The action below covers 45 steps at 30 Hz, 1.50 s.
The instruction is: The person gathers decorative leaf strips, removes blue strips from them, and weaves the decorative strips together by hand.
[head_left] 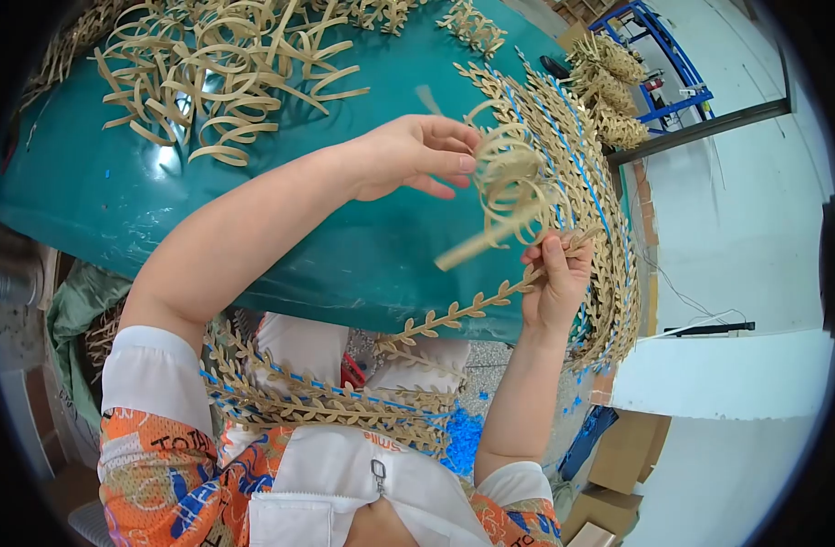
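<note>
My left hand (417, 157) is raised over the green table (344, 246), its fingers apart beside a loose bundle of curled tan strips (508, 178). Lower right, my right hand (560, 273) is closed in a pinch on a tan leaf garland (463, 313) that trails down toward my lap. The curled strips hang just above this hand, slightly blurred. Just right of my hands lies a thick pile of leaf garlands with blue strips (604, 210). More garlands (344, 410) lie across my lap.
A heap of curled tan strips (226, 73) sits at the table's upper left. Beyond the right edge are tan bundles (609, 82) and a blue metal frame (677, 55). Cardboard boxes (627, 451) and blue scraps (465, 439) are on the floor.
</note>
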Each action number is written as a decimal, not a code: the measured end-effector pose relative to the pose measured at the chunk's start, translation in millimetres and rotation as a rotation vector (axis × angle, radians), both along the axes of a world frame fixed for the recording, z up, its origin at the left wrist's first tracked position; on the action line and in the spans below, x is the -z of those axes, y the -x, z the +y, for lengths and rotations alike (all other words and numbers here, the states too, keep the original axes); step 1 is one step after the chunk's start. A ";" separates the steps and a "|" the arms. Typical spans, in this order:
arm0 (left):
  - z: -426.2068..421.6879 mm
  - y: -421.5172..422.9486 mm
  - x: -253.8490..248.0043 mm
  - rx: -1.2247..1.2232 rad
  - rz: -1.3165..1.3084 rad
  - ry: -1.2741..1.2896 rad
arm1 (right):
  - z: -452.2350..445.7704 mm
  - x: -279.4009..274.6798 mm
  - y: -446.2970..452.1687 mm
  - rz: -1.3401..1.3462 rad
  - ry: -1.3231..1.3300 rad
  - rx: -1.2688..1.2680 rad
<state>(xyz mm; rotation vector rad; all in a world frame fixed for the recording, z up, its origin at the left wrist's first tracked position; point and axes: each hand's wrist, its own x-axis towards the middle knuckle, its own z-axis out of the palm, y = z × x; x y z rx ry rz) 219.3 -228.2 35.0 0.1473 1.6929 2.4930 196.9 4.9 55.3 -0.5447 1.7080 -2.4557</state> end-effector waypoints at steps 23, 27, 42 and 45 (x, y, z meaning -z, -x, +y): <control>-1.1 -31.1 12.3 -0.422 0.458 0.316 | -3.6 8.8 -2.3 0.010 -0.125 0.123; -1.2 -35.1 9.0 -0.432 0.550 0.577 | -12.2 -4.1 -15.4 0.063 -0.233 0.151; 22.6 -42.6 -5.1 -0.383 0.754 1.026 | -28.5 -2.6 -7.4 -0.197 -0.136 0.077; 32.5 -23.9 13.3 -0.515 0.854 1.069 | -29.1 -2.1 -4.3 -0.206 -0.109 0.022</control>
